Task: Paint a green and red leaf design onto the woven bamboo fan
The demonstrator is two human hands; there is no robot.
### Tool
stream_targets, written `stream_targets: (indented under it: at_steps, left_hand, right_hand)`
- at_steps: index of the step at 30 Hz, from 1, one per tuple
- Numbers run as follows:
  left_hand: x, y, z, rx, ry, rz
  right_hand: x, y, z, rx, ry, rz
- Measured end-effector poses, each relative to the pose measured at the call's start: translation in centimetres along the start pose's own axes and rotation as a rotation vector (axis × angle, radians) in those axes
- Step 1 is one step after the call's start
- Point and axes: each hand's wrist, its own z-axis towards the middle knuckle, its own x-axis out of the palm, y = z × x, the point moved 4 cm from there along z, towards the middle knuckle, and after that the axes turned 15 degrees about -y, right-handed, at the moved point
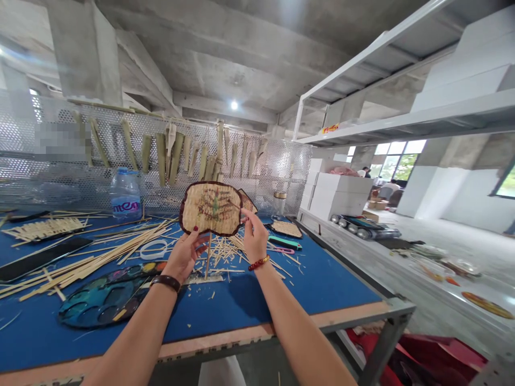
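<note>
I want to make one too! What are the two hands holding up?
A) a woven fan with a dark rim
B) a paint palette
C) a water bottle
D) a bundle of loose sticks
A: the left hand and right hand hold up a woven fan with a dark rim.

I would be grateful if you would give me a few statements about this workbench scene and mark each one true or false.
1. The left hand and right hand hold up a woven fan with a dark border. True.
2. A dark strap circles the right wrist. False: it is on the left wrist, and a red beaded bracelet circles the right.
3. A paint palette lies on the blue table. True.
4. The water bottle lies on its side. False: it stands upright.
</note>
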Motion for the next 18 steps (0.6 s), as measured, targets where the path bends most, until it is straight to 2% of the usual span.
stream_targets:
  at_steps: [2, 7, 12, 16, 18]
  left_hand:
    - [0.01, 0.01, -0.01, -0.001, 0.002, 0.002]
    - [-0.07, 0.06, 0.05, 0.007, -0.006, 0.002]
    - [-0.20, 0.25, 0.32, 0.007, 0.004, -0.004]
    - [-0.26, 0.35, 0.56, 0.007, 0.009, -0.008]
    - [-0.27, 0.31, 0.56, 0.007, 0.007, -0.011]
  right_hand:
    - [-0.41, -0.06, 0.18, 0.008, -0.012, -0.013]
    - [0.12, 0.72, -0.16, -0.105, 0.093, -0.017]
    - [-0.56, -0.23, 0.23, 0.024, -0.019, -0.016]
    - [-0.21, 0.21, -0.04, -0.080, 0.084, -0.011]
    - [0.07, 0.35, -0.11, -0.083, 0.101, -0.002]
